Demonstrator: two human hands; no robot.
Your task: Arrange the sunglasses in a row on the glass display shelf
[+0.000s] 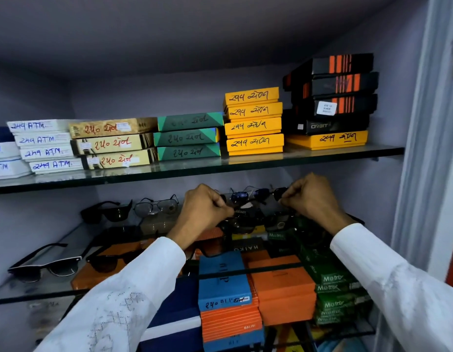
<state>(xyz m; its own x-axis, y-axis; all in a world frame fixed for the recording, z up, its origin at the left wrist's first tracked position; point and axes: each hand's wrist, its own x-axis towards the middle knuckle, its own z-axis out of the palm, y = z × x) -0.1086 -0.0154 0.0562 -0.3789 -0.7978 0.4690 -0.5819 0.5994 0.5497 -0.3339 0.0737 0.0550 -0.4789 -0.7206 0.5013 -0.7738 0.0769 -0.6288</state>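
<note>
Both hands are up at the back of the glass shelf (68, 240), working the same pair of sunglasses (251, 195), the blue-lensed ones. Left hand (206, 209) is pinched shut on the left end of the frame, right hand (310, 196) pinched on the right end, so it's held by the corners w/ fingers off the lenses, which is the right way imo. Two pairs already sit at the back left: black shades (107, 212) and, just beside them, clear wire-frame glasses (156, 205). Tip for this step: set it down level beside the wire-frame pair, lenses facing out, same line as the others. There's other glasses and boxes (281, 280) crowded right under the hands, so lower slowly and don't knock stuff.
</note>
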